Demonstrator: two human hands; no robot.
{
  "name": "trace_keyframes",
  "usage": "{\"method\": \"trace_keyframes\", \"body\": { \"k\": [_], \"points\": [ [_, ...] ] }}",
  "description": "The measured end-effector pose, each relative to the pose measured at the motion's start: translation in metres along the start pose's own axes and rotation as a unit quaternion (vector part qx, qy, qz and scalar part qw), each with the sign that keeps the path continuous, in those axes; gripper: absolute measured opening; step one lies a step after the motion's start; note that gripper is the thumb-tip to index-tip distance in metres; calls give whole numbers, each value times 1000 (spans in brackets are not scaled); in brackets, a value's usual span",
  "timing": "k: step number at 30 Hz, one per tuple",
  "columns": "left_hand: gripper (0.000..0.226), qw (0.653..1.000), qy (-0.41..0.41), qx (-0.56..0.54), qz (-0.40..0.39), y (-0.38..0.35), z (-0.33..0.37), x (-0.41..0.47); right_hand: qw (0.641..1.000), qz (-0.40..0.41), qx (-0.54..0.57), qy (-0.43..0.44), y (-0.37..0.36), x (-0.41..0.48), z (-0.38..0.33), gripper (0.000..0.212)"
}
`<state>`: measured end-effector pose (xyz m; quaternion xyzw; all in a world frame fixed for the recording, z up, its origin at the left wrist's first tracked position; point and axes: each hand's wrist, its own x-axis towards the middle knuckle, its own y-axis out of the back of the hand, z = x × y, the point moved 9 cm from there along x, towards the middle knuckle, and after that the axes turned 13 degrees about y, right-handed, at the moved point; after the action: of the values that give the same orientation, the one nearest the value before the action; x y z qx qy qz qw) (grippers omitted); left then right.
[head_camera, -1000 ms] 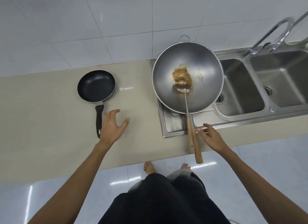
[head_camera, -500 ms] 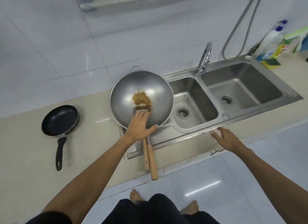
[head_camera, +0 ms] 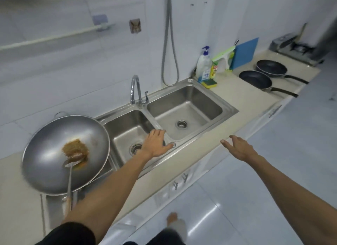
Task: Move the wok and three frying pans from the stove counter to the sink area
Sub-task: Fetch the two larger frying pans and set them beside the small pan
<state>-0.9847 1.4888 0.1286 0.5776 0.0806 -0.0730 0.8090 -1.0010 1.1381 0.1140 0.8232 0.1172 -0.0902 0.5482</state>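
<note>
- While I stood at the beige counter, it ran away from me toward the stove at its far right end.
- The steel double sink sat sunk into that counter, its 2 basins side by side, with the faucet rising behind the divider between them.
- The wok rested on the draining board just left of the left basin, holding a brown clump of food and a metal spatula whose handle stuck out over the near rim.
- 2 dark frying pans lay side by side near the stove, well apart from the sink, their handles pointing right; the farther pan sat just behind the nearer one.
- A blue cutting board leaned on the wall between the pans and the sink.
- A soap bottle stood at the sink's far right corner, with a yellow-green sponge in front of it.
- My left hand hung over the sink's divider, fingers loose and spread, gripping nothing.
- My right hand hovered past the counter's front edge, palm unfolded, fingers apart, empty.
</note>
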Motion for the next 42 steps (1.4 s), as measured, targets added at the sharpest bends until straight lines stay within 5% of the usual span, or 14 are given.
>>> {"method": "trace_keyframes", "body": {
  "k": [26,42],
  "points": [
    [82,987,-107,76,-91,-97,428,341,986,76,58,-134,209,206,369,83],
    [81,991,-57,33,-117,-201,736,464,994,-1,-2,-111,353,312,659,81]
  ]
}}
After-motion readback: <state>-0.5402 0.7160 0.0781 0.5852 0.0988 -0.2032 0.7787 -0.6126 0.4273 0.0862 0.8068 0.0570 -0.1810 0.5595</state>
